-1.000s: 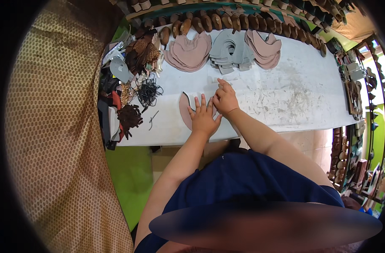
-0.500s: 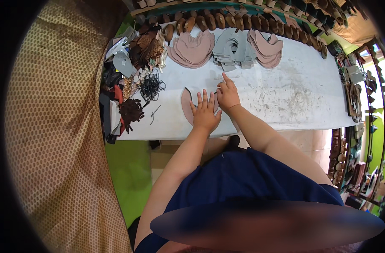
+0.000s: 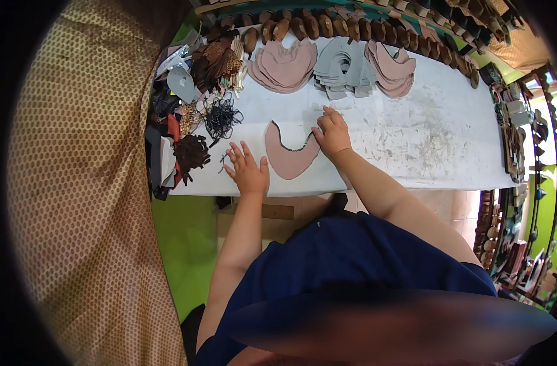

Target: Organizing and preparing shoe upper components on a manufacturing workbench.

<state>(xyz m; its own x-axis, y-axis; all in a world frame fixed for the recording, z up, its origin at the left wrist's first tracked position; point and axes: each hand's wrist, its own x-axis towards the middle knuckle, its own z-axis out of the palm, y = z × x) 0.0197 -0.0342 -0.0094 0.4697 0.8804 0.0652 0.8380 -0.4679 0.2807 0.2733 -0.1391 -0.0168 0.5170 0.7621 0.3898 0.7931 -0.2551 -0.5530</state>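
A U-shaped pink piece, like a shoe upper of leather or fabric (image 3: 291,163), lies flat on the white-covered table (image 3: 425,165). Dark decorative trim runs along its inner curve. My right hand (image 3: 334,133) rests at the piece's right tip, its thumb against that tip and its other fingers loosely bent beyond it. Under the right palm the view is hidden. To the left of the piece my left hand (image 3: 250,173) is open, fingers spread, holding nothing. Its fingertips are near some short dark strips (image 3: 222,162).
Along the back lie a pink stack (image 3: 283,68), a grey stack (image 3: 327,79) and another pink stack (image 3: 394,78) of cut pieces. Behind them stands a row of brown shoe lasts (image 3: 325,25). Tangled black cord (image 3: 220,117) and brown scraps (image 3: 190,154) crowd the left end.
My left hand has lifted off the pink piece and moved left, uncovering it. My right hand remains at the tip, its index finger less straight than before. The view has shifted slightly.
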